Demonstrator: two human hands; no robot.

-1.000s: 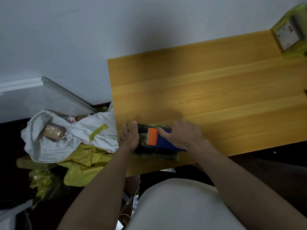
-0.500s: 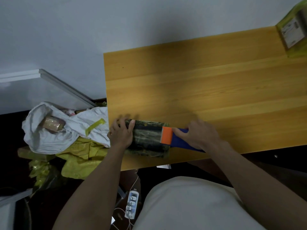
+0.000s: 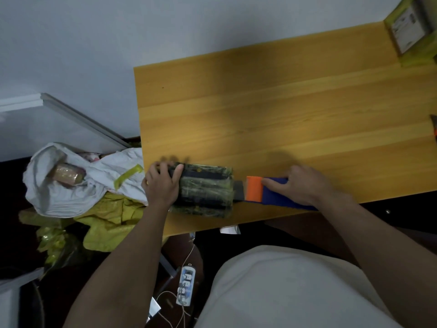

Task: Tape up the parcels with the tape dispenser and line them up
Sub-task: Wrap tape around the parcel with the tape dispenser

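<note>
Wooden table [image 3: 283, 102] carries the parcel [image 3: 204, 190] lengthwise between your hands; left hand [image 3: 160, 185] grips its end; right hand [image 3: 300, 185] grips the tape dispenser [image 3: 264, 190] just beyond the other end.

Bench [image 3: 295, 110]: orange-toned wood with visible grain, smooth satin finish. Parcel [image 3: 204, 189]: dark wrap under glossy clear film (highlights along its ridges). Tape dispenser [image 3: 267, 191]: matt plastic, orange front and blue body. White sack [image 3: 71, 192]: crumpled, matt, cloth-like. Yellow bags [image 3: 106, 223]: thin shiny plastic, wrinkled. Far parcel [image 3: 411, 31]: yellow-green plastic bearing a paper label.
</note>
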